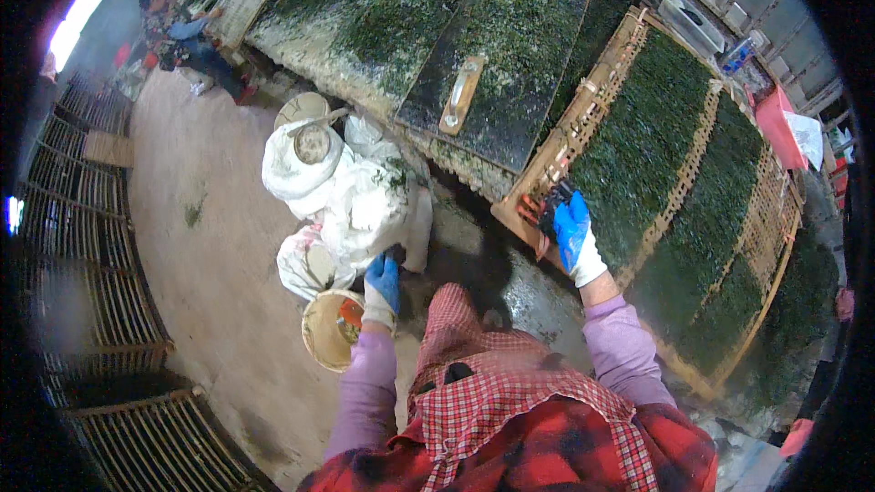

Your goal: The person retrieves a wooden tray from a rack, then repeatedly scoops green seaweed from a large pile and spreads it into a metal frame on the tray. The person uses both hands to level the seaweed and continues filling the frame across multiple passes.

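My right hand [574,222], in a blue-and-white glove, is at the near left corner of a woven bamboo tray [588,99]. Its fingers meet a dark object [555,201], beside red pieces on the tray's edge; I cannot make out what the object is or whether it is held. Dark green shredded leaves [642,130] cover most of the tray's weave. My left hand [384,283], gloved alike, hangs low beside a white plastic sack [369,215]. Something dark shows at its fingertips, too small to tell. Below that hand stands a pale bucket [318,338] with an orange item [351,313] inside.
A dark board [509,92] bearing a wooden-handled tool [462,96] lies on the leaf-strewn worktop [383,34]. Slatted racks [164,447] line the left side. Another person [198,48] bends at the far left. A clear bin [690,20] and pink container [779,126] stand right.
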The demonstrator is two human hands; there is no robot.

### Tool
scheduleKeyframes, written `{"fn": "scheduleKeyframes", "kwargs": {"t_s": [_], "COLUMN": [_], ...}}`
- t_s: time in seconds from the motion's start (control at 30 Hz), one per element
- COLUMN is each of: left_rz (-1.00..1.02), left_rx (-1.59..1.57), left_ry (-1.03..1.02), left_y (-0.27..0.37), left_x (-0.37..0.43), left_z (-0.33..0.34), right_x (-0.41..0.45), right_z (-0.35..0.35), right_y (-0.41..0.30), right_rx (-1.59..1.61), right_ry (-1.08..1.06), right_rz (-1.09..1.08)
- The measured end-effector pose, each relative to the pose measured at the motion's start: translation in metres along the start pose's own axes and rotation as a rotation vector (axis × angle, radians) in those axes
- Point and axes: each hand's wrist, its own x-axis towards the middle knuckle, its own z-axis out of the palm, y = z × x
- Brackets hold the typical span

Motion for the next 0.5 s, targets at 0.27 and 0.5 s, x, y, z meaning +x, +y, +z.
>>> {"fn": "scheduleKeyframes", "kwargs": {"t_s": [0.27,0.5], "left_rz": [0.349,0.100], "left_rx": [0.051,0.365], "left_ry": [-0.125,-0.261], "left_y": [0.096,0.101], "left_x": [0.326,0.466], "left_z": [0.109,0.180], "right_x": [0.164,0.237], "right_z": [0.013,0.010], "right_y": [0.020,0.038], "right_rx": [-0.393,-0.522], "right_ry": [0.431,0.888], "right_rz": [-0.247,0.052]}}
